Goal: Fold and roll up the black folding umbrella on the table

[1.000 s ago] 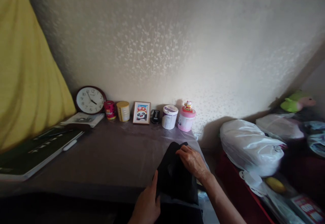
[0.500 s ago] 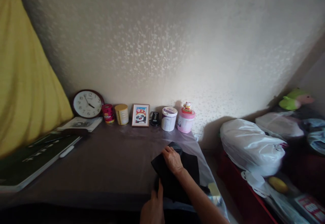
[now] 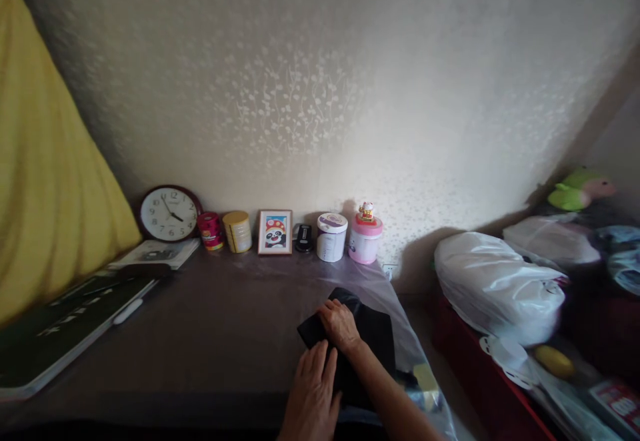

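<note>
A black, soft, folded piece, fabric or a bag (image 3: pixel 374 334), lies near the right front corner of the table; I cannot tell its exact kind. My right hand (image 3: pixel 340 324) is on its upper left part, fingers curled together over the material. Just below, my left hand (image 3: pixel 313 384) lies with its fingers stretched out at the left edge of the black piece, close to my right hand. My right forearm crosses the lower part of the piece and hides some of it.
Along the wall stand a clock (image 3: pixel 170 214), a pink tin (image 3: pixel 211 231), a yellow tin (image 3: pixel 237 232), a panda picture frame (image 3: pixel 275 232) and white and pink tubs (image 3: pixel 331 237). A green board (image 3: pixel 75 327) lies left. White plastic bags (image 3: pixel 495 281) sit right of the table (image 3: pixel 225 334).
My left hand has moved up and spread flat over the left edge of the black piece, where before a finger pointed at it. My right hand stays on the piece. The view shifts slightly.
</note>
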Action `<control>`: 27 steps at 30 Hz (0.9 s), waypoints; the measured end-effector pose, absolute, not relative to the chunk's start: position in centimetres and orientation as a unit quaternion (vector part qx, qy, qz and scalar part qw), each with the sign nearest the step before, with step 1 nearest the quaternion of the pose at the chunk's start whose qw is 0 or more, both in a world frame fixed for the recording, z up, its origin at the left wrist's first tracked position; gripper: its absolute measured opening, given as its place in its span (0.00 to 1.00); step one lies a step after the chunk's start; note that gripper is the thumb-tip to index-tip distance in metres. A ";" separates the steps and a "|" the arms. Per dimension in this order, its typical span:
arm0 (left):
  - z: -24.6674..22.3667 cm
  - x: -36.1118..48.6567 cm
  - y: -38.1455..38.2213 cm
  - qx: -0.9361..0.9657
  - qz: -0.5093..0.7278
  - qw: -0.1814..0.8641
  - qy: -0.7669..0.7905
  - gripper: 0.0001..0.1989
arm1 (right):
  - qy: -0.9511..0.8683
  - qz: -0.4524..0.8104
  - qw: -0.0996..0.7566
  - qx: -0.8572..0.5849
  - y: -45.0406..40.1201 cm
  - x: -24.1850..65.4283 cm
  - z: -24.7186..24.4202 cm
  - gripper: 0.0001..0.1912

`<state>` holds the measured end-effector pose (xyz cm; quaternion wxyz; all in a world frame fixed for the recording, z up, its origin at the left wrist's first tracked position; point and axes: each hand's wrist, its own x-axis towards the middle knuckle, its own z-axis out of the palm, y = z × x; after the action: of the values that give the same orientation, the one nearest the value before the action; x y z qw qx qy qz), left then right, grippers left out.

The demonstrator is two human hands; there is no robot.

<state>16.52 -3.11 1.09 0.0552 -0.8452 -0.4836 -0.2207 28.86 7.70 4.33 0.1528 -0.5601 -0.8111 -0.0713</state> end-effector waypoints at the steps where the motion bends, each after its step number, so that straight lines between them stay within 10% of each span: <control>1: 0.8 16.9 -2.8 -0.845 -0.215 0.063 -0.485 0.32 | -0.810 -0.066 0.164 -0.559 7.7 29.0 4.3 0.10; 9: -2.3 17.9 -2.1 -0.836 -0.193 0.089 -0.506 0.29 | -0.838 0.014 0.305 -0.452 4.6 30.0 4.3 0.11; 27: -1.9 19.0 -1.6 -0.804 -0.135 -0.127 -0.565 0.36 | -0.821 -0.059 0.265 -0.503 13.2 36.2 1.0 0.19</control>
<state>18.99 -1.63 -1.86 -0.1273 -0.8042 -0.5645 -0.1354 36.24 13.17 1.04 0.2655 -0.5025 -0.8207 -0.0586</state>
